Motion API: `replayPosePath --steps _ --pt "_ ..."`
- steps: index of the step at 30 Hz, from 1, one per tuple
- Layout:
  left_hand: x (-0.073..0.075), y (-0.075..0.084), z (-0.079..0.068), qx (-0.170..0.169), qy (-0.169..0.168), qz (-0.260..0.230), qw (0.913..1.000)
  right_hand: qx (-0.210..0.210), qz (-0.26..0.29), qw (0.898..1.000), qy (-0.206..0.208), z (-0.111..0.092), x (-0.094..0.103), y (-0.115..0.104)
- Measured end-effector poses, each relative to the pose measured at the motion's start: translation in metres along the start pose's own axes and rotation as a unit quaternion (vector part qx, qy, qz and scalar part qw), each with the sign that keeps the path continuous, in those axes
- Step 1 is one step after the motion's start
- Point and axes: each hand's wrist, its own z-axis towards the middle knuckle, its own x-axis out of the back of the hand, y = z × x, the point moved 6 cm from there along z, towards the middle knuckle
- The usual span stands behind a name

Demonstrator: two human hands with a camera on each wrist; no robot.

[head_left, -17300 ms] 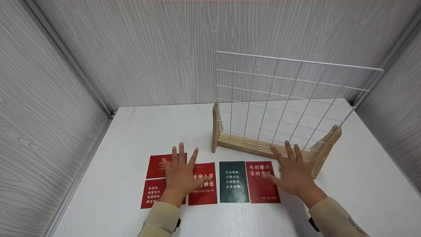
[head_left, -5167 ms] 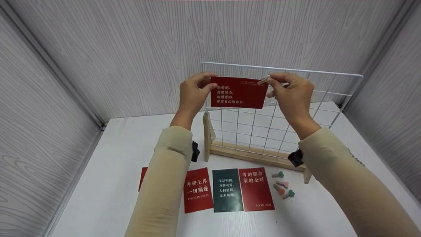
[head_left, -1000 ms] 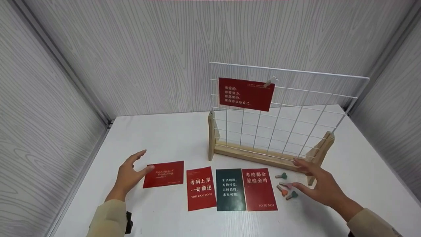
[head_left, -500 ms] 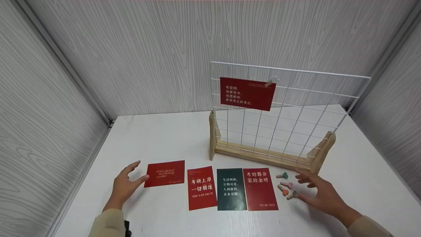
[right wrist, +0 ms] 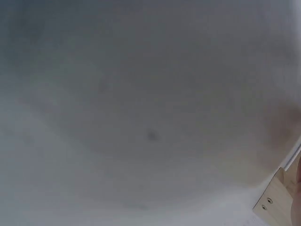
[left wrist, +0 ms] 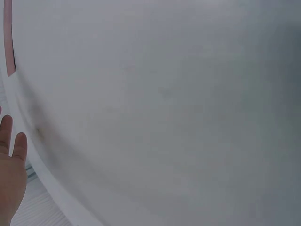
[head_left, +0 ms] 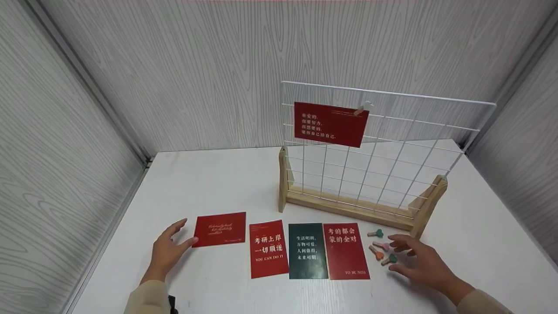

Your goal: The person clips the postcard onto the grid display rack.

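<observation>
My left hand [head_left: 166,252] is just left of a red landscape card [head_left: 219,229] with script lettering. Its thumb tip is right at the card's left edge, the fingers spread and relaxed. Over by several small wooden clips [head_left: 376,253] with heart tops is my right hand [head_left: 427,265], thumb and fingers apart and nothing between them. A red card [head_left: 329,125] hangs on the white wire grid [head_left: 388,150], held by a white-topped clip [head_left: 362,107] at its upper right corner. In the left wrist view, part of the left hand [left wrist: 11,174] shows at the edge.
Three portrait cards lie in a row: a red card [head_left: 268,248], a dark green card [head_left: 307,251] and another red card [head_left: 346,251]. Behind them the grid stands in a wooden base [head_left: 348,209]. Wood-grain panels [head_left: 218,74] enclose the white table [head_left: 209,179] at back and sides.
Since the earliest frame, a red card has gone from the table onto the grid, and clips now lie on the table. Over the last second, both hands have lowered, towards the landscape card and the clips.
</observation>
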Motion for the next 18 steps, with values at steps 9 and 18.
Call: replayPosePath --steps 9,18 --pt "-0.006 -0.005 0.001 0.018 0.008 -0.005 0.9998 -0.010 -0.010 1.000 -0.009 0.002 -0.006 0.004" --pt "-0.013 -0.005 0.006 0.017 0.007 -0.007 0.9998 -0.001 -0.012 1.000 -0.007 0.002 -0.009 0.009"
